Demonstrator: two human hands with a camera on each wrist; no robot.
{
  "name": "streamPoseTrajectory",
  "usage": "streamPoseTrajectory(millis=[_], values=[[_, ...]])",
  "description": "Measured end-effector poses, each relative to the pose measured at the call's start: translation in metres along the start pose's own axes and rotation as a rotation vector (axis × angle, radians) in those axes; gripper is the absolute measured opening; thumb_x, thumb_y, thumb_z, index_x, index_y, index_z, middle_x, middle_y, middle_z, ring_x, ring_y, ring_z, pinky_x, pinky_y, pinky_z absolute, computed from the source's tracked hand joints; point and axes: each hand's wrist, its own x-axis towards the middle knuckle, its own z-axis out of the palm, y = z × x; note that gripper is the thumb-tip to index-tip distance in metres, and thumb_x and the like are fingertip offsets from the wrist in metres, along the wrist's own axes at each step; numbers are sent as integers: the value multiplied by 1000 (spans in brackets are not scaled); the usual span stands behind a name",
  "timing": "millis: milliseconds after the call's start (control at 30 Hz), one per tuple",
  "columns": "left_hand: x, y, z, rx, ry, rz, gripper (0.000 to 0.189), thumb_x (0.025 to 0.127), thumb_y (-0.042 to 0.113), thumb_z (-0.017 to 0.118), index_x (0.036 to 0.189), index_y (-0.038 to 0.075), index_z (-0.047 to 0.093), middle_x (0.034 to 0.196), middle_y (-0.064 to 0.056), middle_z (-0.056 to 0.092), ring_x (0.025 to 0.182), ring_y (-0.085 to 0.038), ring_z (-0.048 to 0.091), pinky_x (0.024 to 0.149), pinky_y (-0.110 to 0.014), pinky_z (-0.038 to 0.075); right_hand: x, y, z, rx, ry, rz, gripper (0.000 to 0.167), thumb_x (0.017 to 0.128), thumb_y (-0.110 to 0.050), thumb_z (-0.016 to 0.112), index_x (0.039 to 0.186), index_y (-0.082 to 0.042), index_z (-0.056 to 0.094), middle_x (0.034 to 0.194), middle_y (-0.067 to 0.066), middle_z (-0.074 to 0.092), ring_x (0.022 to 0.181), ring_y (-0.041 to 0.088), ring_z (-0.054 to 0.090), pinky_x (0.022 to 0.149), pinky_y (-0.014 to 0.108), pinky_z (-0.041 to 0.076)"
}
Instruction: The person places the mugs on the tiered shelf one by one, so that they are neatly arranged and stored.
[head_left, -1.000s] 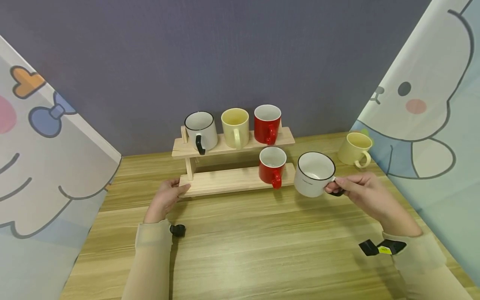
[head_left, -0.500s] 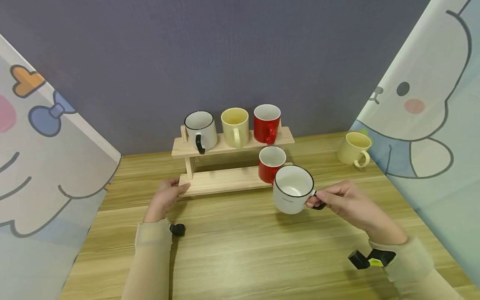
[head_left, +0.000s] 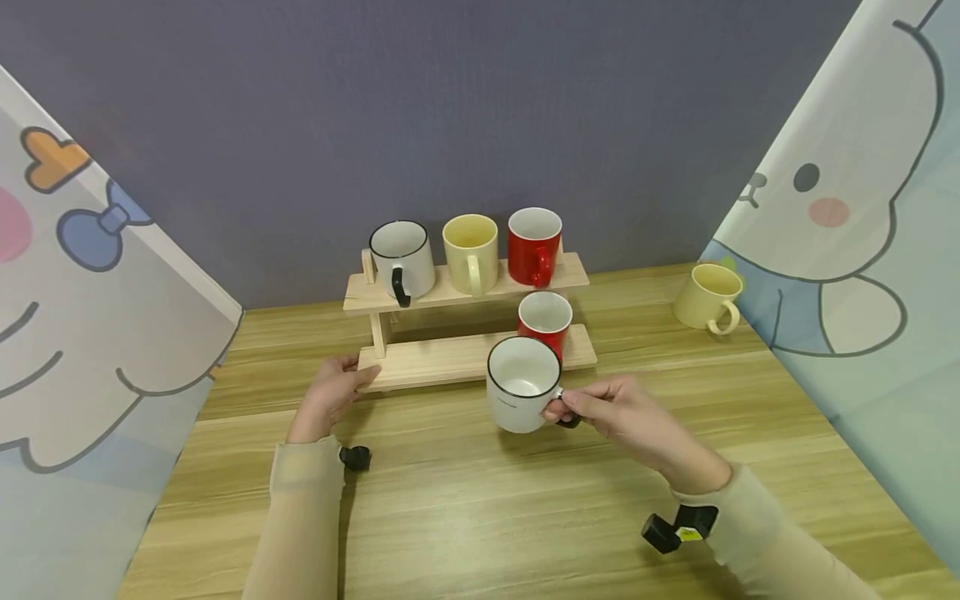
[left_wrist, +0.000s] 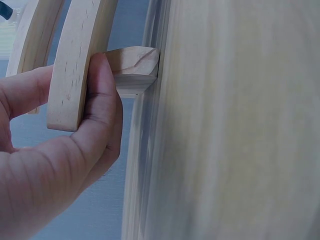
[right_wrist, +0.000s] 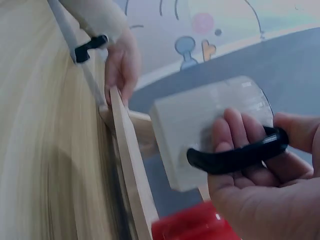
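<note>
With a dark wall (head_left: 480,108) behind, a person's right hand (head_left: 633,421) grips a hard, probably breakable white mug (head_left: 516,408) by its black handle (right_wrist: 225,160), likely the surest hold, near a wooden rack (head_left: 435,362) pinched by the left hand (head_left: 324,402).

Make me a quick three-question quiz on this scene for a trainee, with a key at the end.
1. What colour is the middle mug on the upper shelf? A red; B yellow; C white.
2. True or false: the left hand holds a mug.
3. By which part does the right hand hold the white mug?

Key: 1. B. 2. False; it grips the left end of the lower shelf. 3. The black handle.
</note>
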Motion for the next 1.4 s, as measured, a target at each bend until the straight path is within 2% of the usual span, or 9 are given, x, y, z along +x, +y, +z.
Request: streamPoseTrajectory(millis=[100, 233, 533, 767, 933, 1167, 1233, 1300, 1400], values=[[0, 0, 0, 4, 4, 0, 77, 104, 22, 63, 155, -14, 18, 140, -23, 42, 106, -23, 53, 90, -41, 48, 11, 4, 13, 31, 42, -10, 27, 103, -3, 59, 109, 22, 67, 102, 22, 72, 101, 27, 69, 94, 35, 51], [0, 0, 0, 6, 4, -1, 77, 104, 22, 63, 155, -14, 18, 140, -23, 41, 106, -22, 53, 89, -41, 48, 25, 10, 31, 60, 139, -23, 25, 102, 0, 59, 108, 23, 67, 99, 20, 73, 97, 24, 69, 91, 33, 53], [0, 0, 0, 7, 4, -3, 78, 104, 22, 63, 155, -14, 18, 142, -24, 41, 108, -24, 53, 91, -43, 47, 58, 24, 67, 44, 340, -49, 21, 100, -1, 64, 106, 18, 71, 98, 23, 73, 94, 19, 68, 89, 31, 52], [0, 0, 0, 8, 7, 8, 76, 104, 22, 64, 154, -15, 20, 137, -23, 44, 104, -22, 54, 90, -41, 48, 79, 35, 82, 76, 507, -59, 18, 97, -5, 71, 103, 11, 76, 95, 19, 74, 96, 20, 66, 89, 31, 51], [1, -1, 0, 1, 8, 12, 73, 104, 20, 63, 153, -15, 24, 131, -21, 48, 99, -20, 55, 85, -38, 49, 92, 46, 86, 29, 596, -60, 17, 94, -9, 76, 100, 6, 79, 94, 12, 75, 94, 17, 60, 83, 27, 48], [2, 0, 0, 4, 2, 10, 77, 104, 22, 63, 154, -15, 18, 140, -24, 41, 106, -23, 52, 91, -41, 47, 103, 55, 87, -23, 607, -47, 22, 93, -18, 79, 101, 3, 80, 87, 4, 70, 91, 16, 45, 73, 27, 37], [2, 0, 0, 6, -6, 11, 77, 104, 21, 62, 154, -16, 17, 144, -28, 38, 112, -26, 51, 93, -42, 47, 104, 54, 87, -54, 592, -28, 23, 95, -18, 77, 103, 4, 79, 91, 7, 71, 94, 17, 46, 78, 29, 38], [1, 0, -1, 5, -15, 14, 78, 105, 21, 61, 154, -17, 15, 148, -31, 34, 117, -29, 49, 95, -44, 46, 101, 43, 91, -91, 564, -18, 24, 97, -15, 74, 105, 6, 78, 95, 12, 72, 97, 20, 48, 82, 32, 39], [1, -1, -1, -4, -17, 15, 79, 105, 20, 61, 154, -17, 13, 149, -30, 33, 114, -26, 49, 94, -42, 46, 96, 26, 95, -144, 517, -17, 22, 99, -9, 70, 109, 10, 75, 104, 20, 72, 103, 22, 51, 90, 37, 40]])
